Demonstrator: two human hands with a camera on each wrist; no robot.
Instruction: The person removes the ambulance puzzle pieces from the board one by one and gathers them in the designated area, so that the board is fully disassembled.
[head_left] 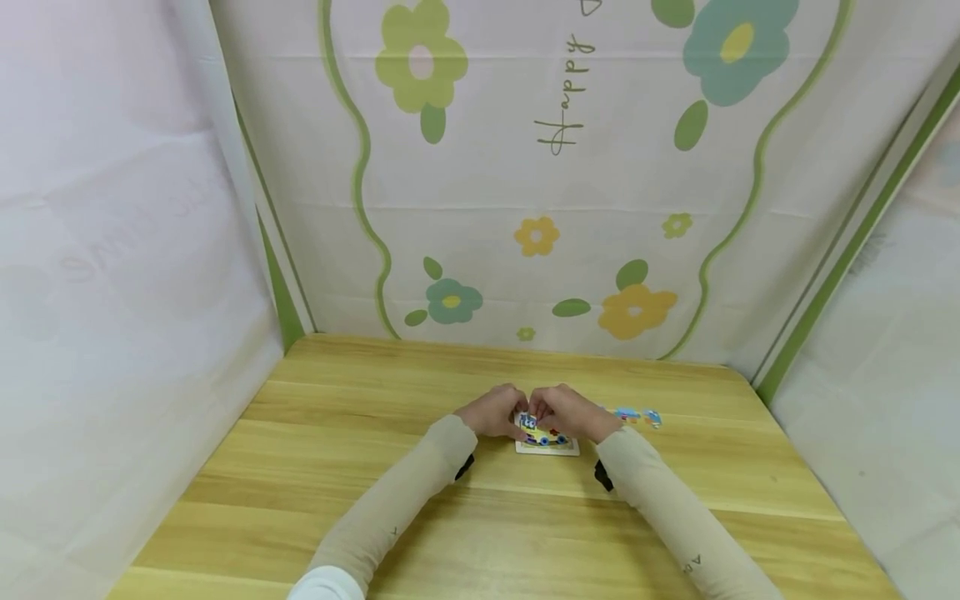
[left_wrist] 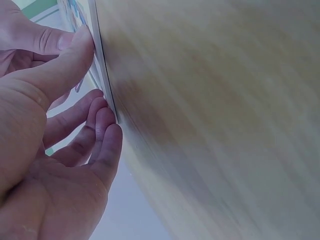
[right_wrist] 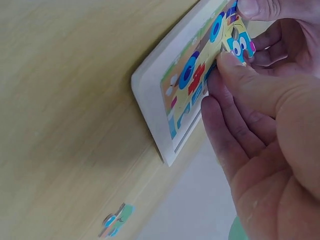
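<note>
A jigsaw puzzle in a white tray (head_left: 547, 452) lies on the wooden table, showing a yellow cartoon vehicle with blue wheels. My right hand (head_left: 572, 412) pinches a puzzle piece (right_wrist: 240, 46) with two cartoon eyes, between thumb and fingers; the piece stands tilted over the tray's picture. At the tray's left side, my left hand (head_left: 495, 410) is curled about the corner, its thumb by the piece and its other fingertips (left_wrist: 114, 135) right at the tray's edge. In the right wrist view the left thumb (right_wrist: 248, 7) meets the upper end of the picture.
Loose puzzle pieces (head_left: 627, 413) lie on the table (head_left: 465, 542) to the right of the tray, partly behind the right wrist. A flower-printed cloth (head_left: 480, 183) stands behind the table, with pale cloth walls at both sides.
</note>
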